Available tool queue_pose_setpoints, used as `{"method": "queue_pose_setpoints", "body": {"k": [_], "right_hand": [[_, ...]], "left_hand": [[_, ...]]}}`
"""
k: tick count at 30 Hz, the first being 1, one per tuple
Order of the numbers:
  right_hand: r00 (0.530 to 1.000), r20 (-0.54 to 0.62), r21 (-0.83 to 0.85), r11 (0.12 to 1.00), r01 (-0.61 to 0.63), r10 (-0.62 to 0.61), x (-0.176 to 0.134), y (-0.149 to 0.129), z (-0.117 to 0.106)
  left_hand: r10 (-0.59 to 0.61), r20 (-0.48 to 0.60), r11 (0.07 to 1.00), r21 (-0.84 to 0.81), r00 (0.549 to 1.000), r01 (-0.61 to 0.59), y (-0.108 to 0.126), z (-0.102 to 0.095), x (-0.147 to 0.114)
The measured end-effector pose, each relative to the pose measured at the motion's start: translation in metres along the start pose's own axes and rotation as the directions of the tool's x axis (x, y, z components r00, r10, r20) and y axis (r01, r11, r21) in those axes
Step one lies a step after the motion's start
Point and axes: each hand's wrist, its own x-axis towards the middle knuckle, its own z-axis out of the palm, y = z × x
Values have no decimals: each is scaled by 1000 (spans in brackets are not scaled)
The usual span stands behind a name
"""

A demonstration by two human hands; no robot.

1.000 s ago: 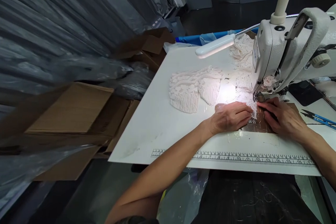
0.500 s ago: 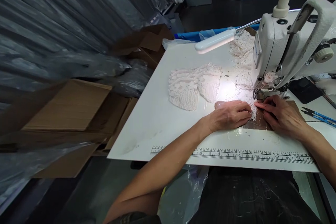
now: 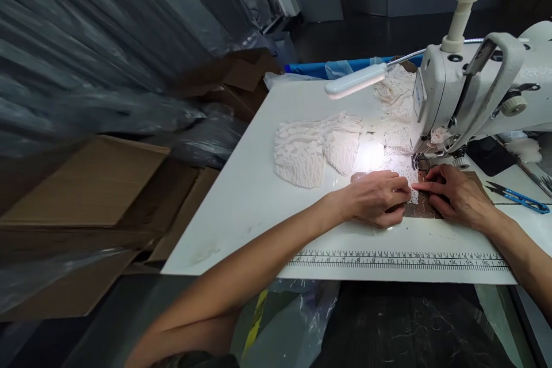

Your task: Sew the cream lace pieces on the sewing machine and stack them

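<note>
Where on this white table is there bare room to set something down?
The widest bare patch of table lies between the pale lace piece, the left forearm and the left edge. A smaller one lies between that piece and the far edge. It's crowded beside the sewing machine: left hand, right hand and more lace meet there.

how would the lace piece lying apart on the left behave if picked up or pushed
The lace piece would probably droop, since its openwork fabric looks thin. It is likely light for its size, given that open pattern. Pushed, it may wrinkle, as its upper edge looks rippled.
</note>
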Motion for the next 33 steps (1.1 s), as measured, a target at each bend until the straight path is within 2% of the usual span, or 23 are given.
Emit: {"method": "queue_pose_setpoints", "body": {"k": [4,8,17,24,27,33], "right_hand": [[1000,-16,-10,1000,1,-1,0,-2,1],[999,48,-49,999,-18,21,2,-2,0],[969,161,-215,965,-151,187,10,-10,-1],[945,184,-268,939,-216,270,18,-12,3],[949,165,-284,935,-214,268,18,-11,3],[970,155,-237,960,-148,187,12,-11,-2]], "left_hand": [[2,62,999,51,998,-5,-1,0,3],[-31,26,993,113,999,28,2,3,2],[-76,-13,987,140,997,77,2,6,2],[-156,-19,967,201,988,156,7,7,5],[-179,5,958,230,984,173,8,8,5],[-191,42,963,203,981,178,6,7,4]]}}
